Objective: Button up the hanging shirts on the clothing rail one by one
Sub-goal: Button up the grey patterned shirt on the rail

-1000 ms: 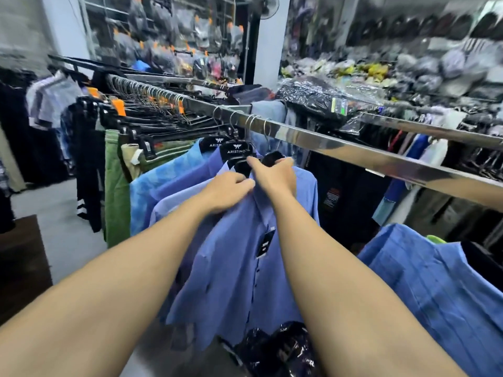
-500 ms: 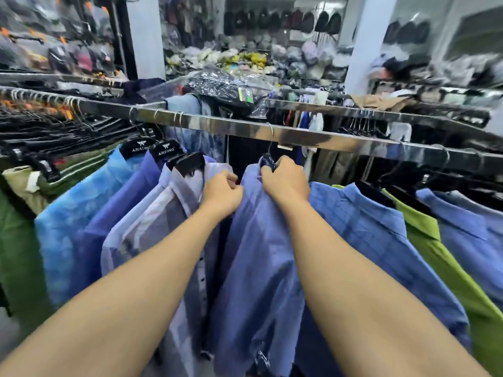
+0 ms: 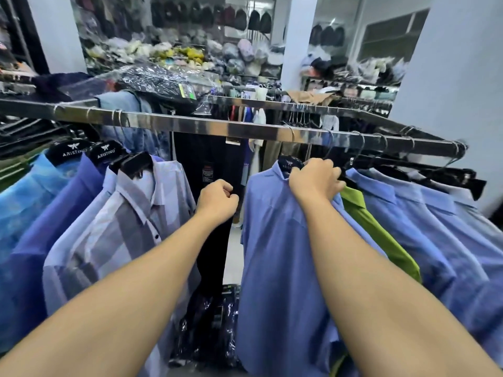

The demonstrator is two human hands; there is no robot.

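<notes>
Shop shelves w/ bagged stock fill the back; steel rail [image 3: 245,129] runs L-R across view. Blue shirt [image 3: 277,240] hangs from it right of centre, long axis vertical, collar up, hem down. R hand [image 3: 313,180] grips its collar. L hand [image 3: 216,200] is clenched on nothing, btwn blue shirt & striped shirt [image 3: 130,219].

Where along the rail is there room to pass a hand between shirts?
Between the plaid shirt and the blue shirt that the right hand grips, a gap is open. Shirts pack tightly on either side.
</notes>
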